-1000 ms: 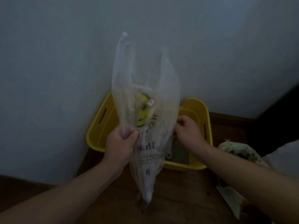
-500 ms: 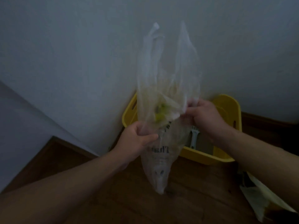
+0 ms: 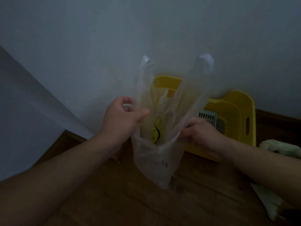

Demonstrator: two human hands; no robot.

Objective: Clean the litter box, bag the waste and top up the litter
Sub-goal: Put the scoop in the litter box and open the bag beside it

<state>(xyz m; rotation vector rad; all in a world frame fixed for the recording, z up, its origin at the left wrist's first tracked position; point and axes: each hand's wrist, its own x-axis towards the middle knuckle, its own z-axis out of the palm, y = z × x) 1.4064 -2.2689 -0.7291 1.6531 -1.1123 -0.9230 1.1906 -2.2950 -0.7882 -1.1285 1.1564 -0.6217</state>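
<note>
Two hands held one thin clear plastic bag upright in the air, above the wooden floor and in front of the yellow litter box. The left hand pinched the bag's left edge between thumb and curled fingers. The right hand was closed on the right edge; its fingertips were hidden behind the film, so the exact grip could not be read. The bag's long axis ran vertical, its two handle loops standing up above the hands and its closed bottom hanging below them, near the floor. The mouth lay between the hands, only partly parted.

The litter box sat against the wall, beyond and to the right of the bag. A pale slotted scoop lay in it, just behind the right hand. Judgement: the bag was being opened to take waste. The right hand was nearer the scoop, so it would likely reach for it while the left kept the mouth up.
</note>
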